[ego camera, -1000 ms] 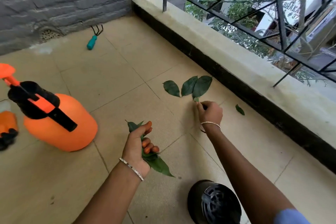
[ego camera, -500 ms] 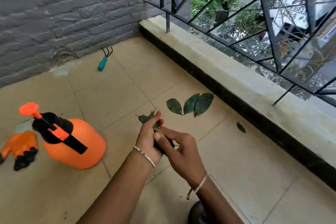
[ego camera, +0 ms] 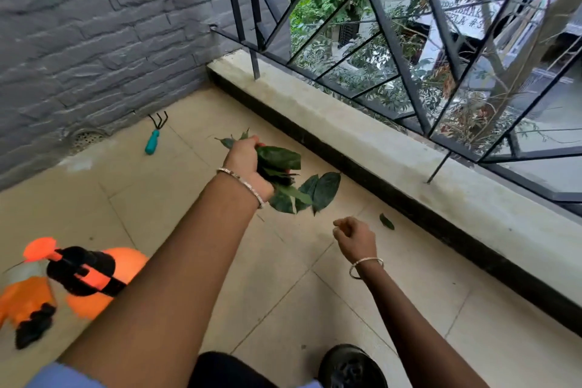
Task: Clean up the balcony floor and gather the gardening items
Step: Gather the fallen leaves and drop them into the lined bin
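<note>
At eight o'clock in the view we see an orange glove with black fingertips lying on the balcony floor, blurred. Just at its three o'clock stands an orange sprayer with a black pump head. Up at eleven o'clock, where the floor meets the grey brick wall, sits a round floor drain. Near it at its three o'clock a teal-handled hand rake lies on the tiles, prongs pointing to twelve. Around the centre the left hand is raised over the floor, its grip closed round a bunch of leaves whose tips stick out at both ends of the fist. Just below and at four o'clock of that bunch, loose leaves lie flat on the tiles, partly covered by the held ones. At five o'clock from there the right hand hovers above the floor, fingers loosely curled, and we see nothing in its grip. Close at its two o'clock a small leaf lies alone beside the black base of the concrete ledge, which carries the metal railing. At six o'clock, by the frame edge, a black pot stands on the floor.
</note>
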Available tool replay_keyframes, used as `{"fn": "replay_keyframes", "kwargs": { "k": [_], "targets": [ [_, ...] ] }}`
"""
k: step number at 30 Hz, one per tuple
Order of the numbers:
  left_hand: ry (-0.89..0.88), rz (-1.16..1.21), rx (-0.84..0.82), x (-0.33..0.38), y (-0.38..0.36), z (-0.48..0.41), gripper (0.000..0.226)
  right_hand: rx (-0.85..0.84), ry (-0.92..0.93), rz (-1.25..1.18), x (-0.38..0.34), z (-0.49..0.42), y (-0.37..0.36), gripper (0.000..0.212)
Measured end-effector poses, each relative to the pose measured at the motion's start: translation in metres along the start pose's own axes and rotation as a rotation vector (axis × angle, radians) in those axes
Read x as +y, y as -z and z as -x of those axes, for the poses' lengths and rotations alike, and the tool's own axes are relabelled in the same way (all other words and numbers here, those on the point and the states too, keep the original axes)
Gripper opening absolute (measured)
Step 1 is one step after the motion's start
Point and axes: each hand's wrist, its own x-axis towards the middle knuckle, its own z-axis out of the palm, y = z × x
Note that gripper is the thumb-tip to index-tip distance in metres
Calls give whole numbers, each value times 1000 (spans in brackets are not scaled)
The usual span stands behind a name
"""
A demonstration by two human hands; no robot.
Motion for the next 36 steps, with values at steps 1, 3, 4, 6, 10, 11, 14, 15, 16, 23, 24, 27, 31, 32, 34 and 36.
{"fn": "replay_keyframes", "kwargs": {
  "k": [1,3,4,6,10,11,14,15,16,23,24,27,31,32,34,36],
  "targets": [
    [2,31,-5,-1,-4,7,23,-25,1,17,-3,-4,-3,18],
    [30,137,-15,-19,-3,13,19,-73,-8,39,-4,-16,-11,23],
    [56,186,-22,-31,3,13,18,-100,0,73,-4,-24,-15,27],
    [107,268,2,-48,13,12,20,-168,37,194,-1,-41,-25,34],
    [13,316,2,-29,22,2,28,-314,112,436,4,-69,-45,50],
    [-35,334,-38,-19,24,0,30,-331,126,506,2,-75,-49,52],
    [-100,329,-75,-4,28,-4,31,-369,149,673,-1,-87,-63,57],
    [-91,313,-61,-4,29,-6,30,-348,159,706,-2,-89,-68,57],
    [-72,308,-49,-6,29,-8,29,-300,173,713,-1,-90,-73,56],
    [-20,221,-3,-10,41,-24,28,161,50,169,-2,-53,-56,18],
    [-19,204,8,-11,40,-26,28,258,13,37,-9,-41,-45,16],
    [-4,167,21,-14,35,-32,22,467,-71,-322,-38,1,-8,16],
    [17,119,-87,-22,26,-31,27,394,57,-727,-82,49,37,17],
    [40,80,-130,-24,23,-30,35,333,129,-780,-94,58,45,16],
    [83,-28,-192,-26,19,-27,61,187,273,-819,-119,69,57,15],
    [137,-126,-256,-27,16,-23,77,35,392,-786,-136,74,65,14]
  ]
}}
